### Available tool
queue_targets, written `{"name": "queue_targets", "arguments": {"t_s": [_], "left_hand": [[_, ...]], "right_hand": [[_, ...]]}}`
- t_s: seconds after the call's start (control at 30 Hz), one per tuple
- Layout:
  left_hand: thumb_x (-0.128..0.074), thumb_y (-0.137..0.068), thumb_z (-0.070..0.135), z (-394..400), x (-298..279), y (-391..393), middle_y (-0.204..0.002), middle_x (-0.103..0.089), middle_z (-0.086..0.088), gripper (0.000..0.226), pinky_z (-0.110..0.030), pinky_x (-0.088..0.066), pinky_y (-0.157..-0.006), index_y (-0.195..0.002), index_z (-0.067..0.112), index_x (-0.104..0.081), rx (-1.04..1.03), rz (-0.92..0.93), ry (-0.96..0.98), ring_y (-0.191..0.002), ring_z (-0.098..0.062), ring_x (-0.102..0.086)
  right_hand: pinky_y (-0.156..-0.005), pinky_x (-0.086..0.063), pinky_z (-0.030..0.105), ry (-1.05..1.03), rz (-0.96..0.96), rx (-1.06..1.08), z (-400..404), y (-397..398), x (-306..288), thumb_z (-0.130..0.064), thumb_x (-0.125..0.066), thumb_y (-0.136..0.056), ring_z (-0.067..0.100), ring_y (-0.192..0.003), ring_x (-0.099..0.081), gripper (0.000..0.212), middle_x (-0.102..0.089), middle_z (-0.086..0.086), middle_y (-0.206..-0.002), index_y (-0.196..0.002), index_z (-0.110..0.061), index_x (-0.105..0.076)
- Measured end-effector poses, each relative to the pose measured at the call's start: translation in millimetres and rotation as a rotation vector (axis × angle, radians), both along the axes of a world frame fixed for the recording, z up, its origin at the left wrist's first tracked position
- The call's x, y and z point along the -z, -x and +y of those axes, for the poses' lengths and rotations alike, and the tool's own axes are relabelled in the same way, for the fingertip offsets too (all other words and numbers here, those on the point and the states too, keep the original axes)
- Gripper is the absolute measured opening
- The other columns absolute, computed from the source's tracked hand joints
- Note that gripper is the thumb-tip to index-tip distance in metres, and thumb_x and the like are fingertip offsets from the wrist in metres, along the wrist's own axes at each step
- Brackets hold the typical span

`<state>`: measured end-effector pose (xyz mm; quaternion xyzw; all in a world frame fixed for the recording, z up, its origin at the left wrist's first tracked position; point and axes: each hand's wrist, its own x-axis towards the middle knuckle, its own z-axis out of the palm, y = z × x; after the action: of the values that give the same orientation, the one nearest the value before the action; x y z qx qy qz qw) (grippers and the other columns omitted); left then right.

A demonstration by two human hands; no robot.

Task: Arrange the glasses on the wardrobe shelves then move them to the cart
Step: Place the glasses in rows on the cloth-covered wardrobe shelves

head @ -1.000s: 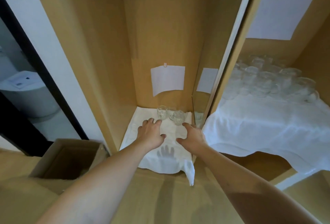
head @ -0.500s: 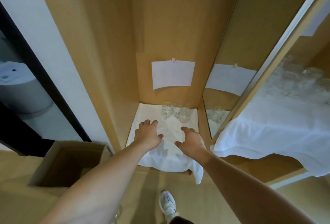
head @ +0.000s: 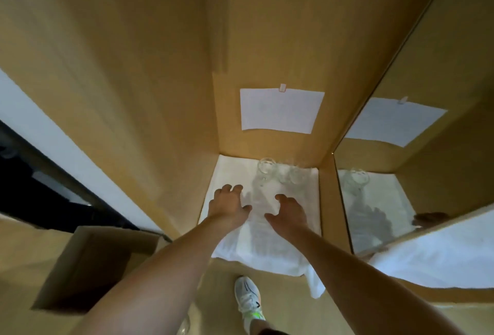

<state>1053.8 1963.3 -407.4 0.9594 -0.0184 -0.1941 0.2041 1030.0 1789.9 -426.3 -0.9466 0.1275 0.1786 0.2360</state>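
Both hands have stayed low on the white cloth [head: 267, 244] that covers the narrow wardrobe shelf [head: 324, 201], while the view has swung down and left, so the wide shelf of glasses on the right has dropped out of sight. The left hand [head: 230, 205] rests near the shelf's left edge and the right hand [head: 290, 211] near its middle. The fingers [head: 235, 188] of both are spread and loosely bent, pressing or smoothing the cloth and holding nothing. The glasses [head: 280, 173] stand upright in a small cluster at the back edge, toward the back right corner, apart from both hands and a little ahead of the fingertips. I judge the cloth is being settled, so arranging here is barely begun. No cart is in view.
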Motion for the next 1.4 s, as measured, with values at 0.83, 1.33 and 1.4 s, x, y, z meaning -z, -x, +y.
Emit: {"name": "queue_targets", "arguments": {"t_s": [0.83,1.33,1.4], "left_hand": [[-0.063,-0.095,0.046,-64,185,-180,-0.156,-0.04,-0.008,0.067,-0.04,-0.035,-0.116,-0.152,0.021,-0.039,-0.148,0.299,0.148,-0.144,-0.027,-0.037],[-0.07,-0.092,0.044,-95,254,-207,-0.147,-0.053,-0.007,0.064,-0.042,-0.042,-0.112,-0.147,0.02,-0.048,-0.45,0.34,0.309,-0.135,-0.025,-0.05],[-0.071,-0.092,0.044,-98,261,-209,-0.147,-0.053,-0.007,0.063,-0.043,-0.042,-0.112,-0.146,0.021,-0.049,-0.464,0.347,0.327,-0.135,-0.024,-0.05]], "right_hand": [[-0.099,-0.047,0.034,-0.165,0.269,0.41,-42,-174,182,-0.04,-0.067,-0.093,0.028,-0.125,-0.058,0.063,-0.056,0.012,-0.14,-0.147,-0.019,-0.044],[-0.104,-0.051,0.046,-0.821,0.147,1.208,-40,-225,249,-0.026,-0.072,-0.094,0.028,-0.117,-0.063,0.05,-0.063,0.01,-0.132,-0.141,-0.024,-0.054],[-0.102,-0.053,0.048,-0.923,0.134,1.312,-41,-229,253,-0.021,-0.073,-0.094,0.024,-0.101,-0.067,0.054,-0.067,0.011,-0.121,-0.143,-0.023,-0.052]]}}
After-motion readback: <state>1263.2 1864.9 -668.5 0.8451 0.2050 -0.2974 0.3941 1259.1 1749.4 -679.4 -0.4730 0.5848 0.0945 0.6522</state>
